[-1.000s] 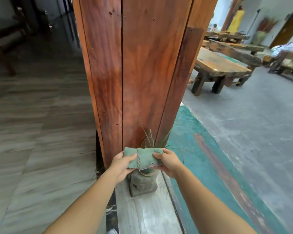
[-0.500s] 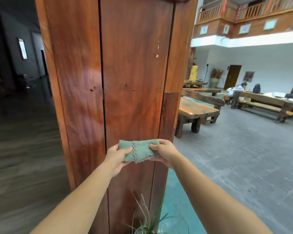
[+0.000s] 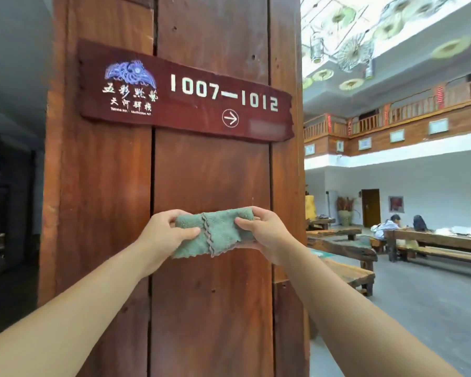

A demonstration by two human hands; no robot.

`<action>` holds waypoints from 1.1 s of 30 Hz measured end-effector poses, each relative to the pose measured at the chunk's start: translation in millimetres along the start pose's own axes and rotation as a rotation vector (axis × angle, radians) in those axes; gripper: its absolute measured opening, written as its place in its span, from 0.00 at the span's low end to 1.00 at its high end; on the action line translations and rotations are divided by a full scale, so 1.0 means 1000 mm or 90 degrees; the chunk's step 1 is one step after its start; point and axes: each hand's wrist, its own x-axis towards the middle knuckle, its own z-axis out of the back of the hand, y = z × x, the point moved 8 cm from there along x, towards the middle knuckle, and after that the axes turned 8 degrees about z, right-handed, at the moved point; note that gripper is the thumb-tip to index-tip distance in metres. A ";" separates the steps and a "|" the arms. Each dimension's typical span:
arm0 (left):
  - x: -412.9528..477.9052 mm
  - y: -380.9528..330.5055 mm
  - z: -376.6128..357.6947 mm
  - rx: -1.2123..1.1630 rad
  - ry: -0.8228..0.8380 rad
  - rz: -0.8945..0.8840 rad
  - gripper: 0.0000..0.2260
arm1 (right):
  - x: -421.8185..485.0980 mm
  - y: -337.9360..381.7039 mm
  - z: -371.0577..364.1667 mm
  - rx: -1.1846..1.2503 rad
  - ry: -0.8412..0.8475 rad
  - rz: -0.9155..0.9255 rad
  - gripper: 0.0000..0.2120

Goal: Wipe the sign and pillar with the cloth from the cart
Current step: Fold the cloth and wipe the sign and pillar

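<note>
A tall reddish wooden pillar point(image 3: 207, 175) fills the middle of the view. A dark red wooden sign point(image 3: 201, 115) with white numbers "1007—1012" and an arrow is fixed across it, above my hands. A folded green cloth point(image 3: 215, 232) is stretched between both hands in front of the pillar, well below the sign. My left hand point(image 3: 165, 235) pinches its left end and my right hand point(image 3: 267, 235) grips its right end. I cannot tell whether the cloth touches the wood.
Heavy wooden tables and benches point(image 3: 346, 251) stand on the grey floor to the right. A person point(image 3: 389, 225) sits at a far table. A dim corridor point(image 3: 11, 213) lies to the left of the pillar.
The view has tilted up from the pillar's base and a potted plant to the sign. Both hands have risen along the pillar, still holding the cloth between them.
</note>
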 end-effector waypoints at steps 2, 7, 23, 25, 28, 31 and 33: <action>0.014 -0.035 0.002 0.103 -0.037 -0.056 0.09 | 0.027 0.029 0.005 -0.030 0.010 0.062 0.06; 0.043 -0.096 -0.018 0.157 -0.075 -0.116 0.14 | 0.084 0.119 0.020 -0.271 -0.054 0.311 0.06; 0.147 -0.198 -0.093 -0.040 -0.287 -0.285 0.13 | 0.165 0.238 0.017 -0.722 -0.337 0.829 0.08; 0.146 -0.192 -0.090 -0.014 -0.284 -0.317 0.15 | 0.168 0.229 0.009 -0.667 -0.274 0.822 0.13; 0.137 -0.190 -0.090 0.025 -0.261 -0.364 0.16 | 0.188 0.211 0.010 -0.542 -0.114 0.686 0.24; 0.126 -0.187 -0.096 0.096 -0.240 -0.382 0.16 | 0.201 0.197 0.008 -0.599 -0.089 0.628 0.33; 0.118 -0.177 -0.099 0.127 -0.232 -0.360 0.16 | 0.203 0.193 0.002 -0.657 -0.119 0.631 0.39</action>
